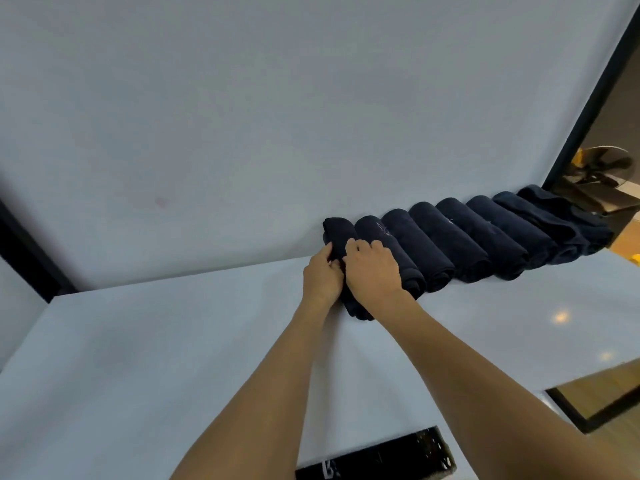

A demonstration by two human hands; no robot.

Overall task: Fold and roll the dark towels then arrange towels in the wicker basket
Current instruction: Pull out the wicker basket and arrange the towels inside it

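Observation:
Several rolled dark navy towels [485,237] lie side by side in a row along the back of the white table [173,358], against the white wall. Both hands are on the leftmost rolled towel [337,233]. My left hand [322,275] grips its left side with curled fingers. My right hand [375,268] lies over its top and right side, fingers curled onto it, also touching the neighbouring roll. The near end of this towel sticks out below my hands. No wicker basket is in view.
A black object [377,459] lies at the table's near edge. A black frame [595,98] borders the wall at right, with a fan [602,168] and a cardboard box beyond it. Wooden floor [599,393] shows past the table's right corner.

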